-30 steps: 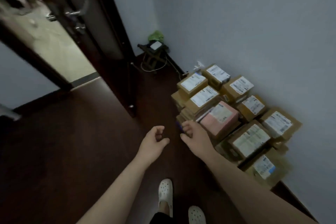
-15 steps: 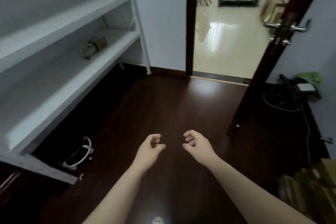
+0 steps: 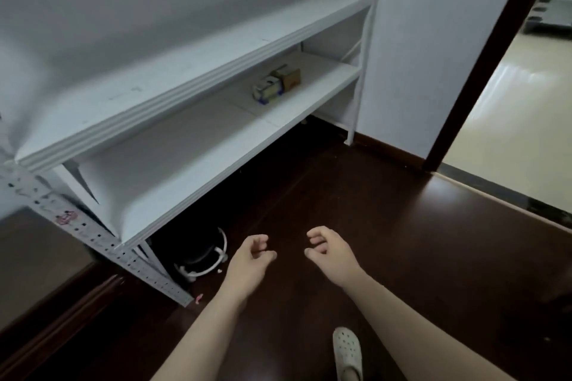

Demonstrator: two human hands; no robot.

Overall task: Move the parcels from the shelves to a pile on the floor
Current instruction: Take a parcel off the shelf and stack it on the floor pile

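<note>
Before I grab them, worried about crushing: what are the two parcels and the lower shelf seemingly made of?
Brown parcel: matte cardboard, going by colour and box edges. Pale parcel: blue-printed card or plastic wrap; too blurred to tell. Lower shelf: matte white painted board, probably; its punched upright suggests metal.

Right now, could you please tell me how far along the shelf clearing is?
Nearly done: the upper shelf looks bare. In hand: nothing; the left hand and right hand hang loosely curled. Left: two small parcels on the lower shelf. The floor pile is out of view.
</note>
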